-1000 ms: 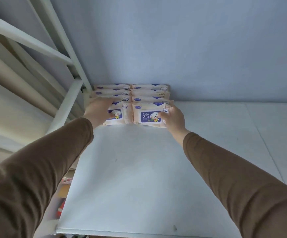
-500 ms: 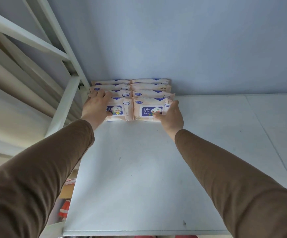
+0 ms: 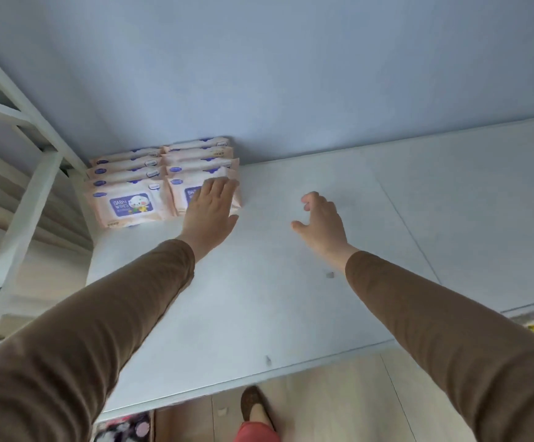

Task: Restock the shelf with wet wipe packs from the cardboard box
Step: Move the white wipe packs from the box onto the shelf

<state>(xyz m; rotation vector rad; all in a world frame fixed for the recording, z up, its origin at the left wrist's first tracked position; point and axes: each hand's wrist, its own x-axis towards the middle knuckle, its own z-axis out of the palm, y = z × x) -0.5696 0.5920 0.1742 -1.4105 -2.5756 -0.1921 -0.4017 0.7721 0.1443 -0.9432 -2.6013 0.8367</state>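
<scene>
Wet wipe packs (image 3: 163,183) sit at the far left corner of the white shelf (image 3: 259,307), against the blue wall (image 3: 291,74), but nearest the viewer come a brown shoe (image 3: 252,406) and a reddish trouser leg (image 3: 256,433) on the pale floor (image 3: 355,393) below the shelf's front edge. Two arms in brown sleeves (image 3: 99,330) reach forward over the shelf. Right hand (image 3: 321,223) hovers over bare shelf well to the right of the packs, fingers loosely curled, thumb out, holding nothing. Left hand (image 3: 213,208) lies flat with fingers straight and together, pressing on the front pack (image 3: 181,194) of the right-hand row. Beside it, the front pack of the left row (image 3: 125,204) shows a purple "BABY WIPES" label. Behind these two, more packs stand in two rows back to the wall. A white metal frame (image 3: 26,199) rises at the left
</scene>
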